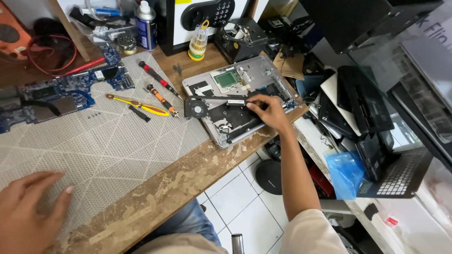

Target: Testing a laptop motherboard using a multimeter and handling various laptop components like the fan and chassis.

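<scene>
The right hand [269, 110] reaches out across the wooden workbench [188, 181] to an opened laptop base [245, 96], a silver shell lying upside down near the bench's far right edge with its insides showing. The fingers are pinched together on the end of a thin dark cooling pipe [226, 100] that runs left to a small round black fan [197, 109]; the fan sits at the shell's left edge, and from this angle it is hard to tell whether it rests on the shell or is raised just off it. A green board [228, 78] lies inside the shell, behind the pipe. The left hand [29, 211] rests flat at the near left on a pale patterned mat [108, 146], fingers loosely apart and holding nothing. On the far part of the mat lie a yellow-handled tool [139, 105], an orange and black screwdriver [161, 99] and a red and black screwdriver [158, 79], all near one another and to the left of the shell. A blue circuit board [61, 91] lies further left, partly on the mat. A spray can [146, 26] and a small yellow jar of bits [198, 44] stand at the back of the bench. To the right, beyond the bench edge, dark laptop parts [362, 108] are stacked in a heap, with a blue plastic bag [346, 173] in front of them.
</scene>
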